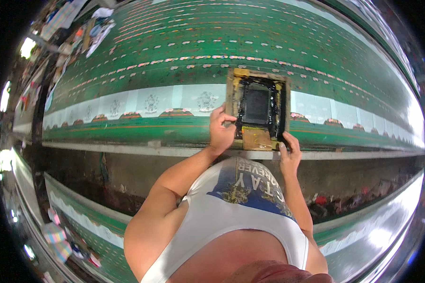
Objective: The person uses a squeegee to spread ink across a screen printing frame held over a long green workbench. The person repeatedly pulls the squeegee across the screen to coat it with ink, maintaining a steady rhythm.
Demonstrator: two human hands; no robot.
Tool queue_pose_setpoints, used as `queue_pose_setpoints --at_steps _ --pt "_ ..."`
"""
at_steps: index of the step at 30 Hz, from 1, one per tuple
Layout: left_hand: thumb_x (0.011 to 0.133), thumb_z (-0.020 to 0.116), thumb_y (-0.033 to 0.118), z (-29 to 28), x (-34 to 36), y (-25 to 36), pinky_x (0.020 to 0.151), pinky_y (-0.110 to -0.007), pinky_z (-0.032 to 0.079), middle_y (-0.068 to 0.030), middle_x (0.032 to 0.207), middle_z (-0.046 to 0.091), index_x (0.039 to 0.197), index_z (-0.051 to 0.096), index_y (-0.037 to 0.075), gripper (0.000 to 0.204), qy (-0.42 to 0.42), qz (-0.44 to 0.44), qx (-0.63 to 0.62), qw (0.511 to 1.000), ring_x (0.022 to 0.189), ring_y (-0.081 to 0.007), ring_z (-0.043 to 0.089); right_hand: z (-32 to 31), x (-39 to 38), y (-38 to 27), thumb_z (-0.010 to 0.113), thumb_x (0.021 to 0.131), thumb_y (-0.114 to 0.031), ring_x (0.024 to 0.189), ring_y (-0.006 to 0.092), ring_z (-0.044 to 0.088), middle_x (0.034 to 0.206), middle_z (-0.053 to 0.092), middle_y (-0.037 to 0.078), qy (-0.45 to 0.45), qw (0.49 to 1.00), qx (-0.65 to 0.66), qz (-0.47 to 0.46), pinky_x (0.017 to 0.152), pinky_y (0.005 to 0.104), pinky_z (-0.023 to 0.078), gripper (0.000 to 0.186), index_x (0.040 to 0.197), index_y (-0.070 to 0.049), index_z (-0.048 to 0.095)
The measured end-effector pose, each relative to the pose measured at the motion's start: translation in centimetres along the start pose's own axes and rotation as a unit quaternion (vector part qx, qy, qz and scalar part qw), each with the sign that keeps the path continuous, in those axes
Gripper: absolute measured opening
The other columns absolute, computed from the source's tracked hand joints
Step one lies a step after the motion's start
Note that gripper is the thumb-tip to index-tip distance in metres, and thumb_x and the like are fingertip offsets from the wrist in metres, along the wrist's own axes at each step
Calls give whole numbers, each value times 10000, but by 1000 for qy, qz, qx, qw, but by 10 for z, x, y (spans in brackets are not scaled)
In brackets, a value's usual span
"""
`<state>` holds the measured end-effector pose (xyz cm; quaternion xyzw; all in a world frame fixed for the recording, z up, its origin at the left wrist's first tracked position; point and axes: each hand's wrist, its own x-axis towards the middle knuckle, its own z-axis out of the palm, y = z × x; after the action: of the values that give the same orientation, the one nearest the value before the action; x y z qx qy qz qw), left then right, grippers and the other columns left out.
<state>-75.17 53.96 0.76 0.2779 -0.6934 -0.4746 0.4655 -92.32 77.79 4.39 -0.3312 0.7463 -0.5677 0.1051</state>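
Note:
A wooden screen frame [282, 94], smeared with black ink round a dark central panel [256, 104], lies over a row of pale fabric pieces [309, 107] on a long green table [170, 75]. A flat wooden piece [256, 137] sits at its near end. My left hand [222, 129] grips the frame's left side with curled fingers. My right hand [290, 153] holds its lower right corner. To the left, several pieces carry grey printed emblems [205, 101]; those under the frame are hidden.
The table's pale near rail [174, 151] runs just before my body. Beyond a dark gap [113, 170] behind me is another green table [89, 228]. Cloths and small items [97, 30] clutter the far left end, with more cloths [56, 236] at lower left.

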Motion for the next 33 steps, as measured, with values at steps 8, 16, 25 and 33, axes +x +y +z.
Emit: queue_pose_setpoints --at_steps 8,16,25,33 --pt "736 756 -117 38 -9 -2 1230 -443 432 -262 1557 649 943 769 61 272 21 -54 51 997 1458 -388 608 -55 20 -1 737 945 40 1338 383 666 1410 727 182 -78 982 -136 -101 1190 486 491 376 1313 -30 761" --pt "742 760 -121 44 -9 4 1181 -416 492 -242 1561 648 917 760 47 243 28 -119 9 992 1462 -365 618 -35 52 -44 880 838 -110 1336 402 659 1353 727 159 -267 889 -204 -310 1142 536 514 482 1301 -52 756" --pt "763 751 -110 48 -9 -5 1200 -435 480 -232 1597 622 893 743 56 211 13 -138 -5 990 1478 -386 596 -23 100 -76 745 833 48 1150 406 711 1194 756 170 -401 823 -284 -287 1039 502 568 447 1275 -17 757" --pt "735 776 -86 47 -11 -19 1227 -486 429 -302 1571 613 890 745 69 221 6 -85 18 996 1474 -435 576 13 205 -63 620 880 53 1135 451 731 1175 777 214 -382 851 -300 -200 969 541 589 367 1194 -49 780"
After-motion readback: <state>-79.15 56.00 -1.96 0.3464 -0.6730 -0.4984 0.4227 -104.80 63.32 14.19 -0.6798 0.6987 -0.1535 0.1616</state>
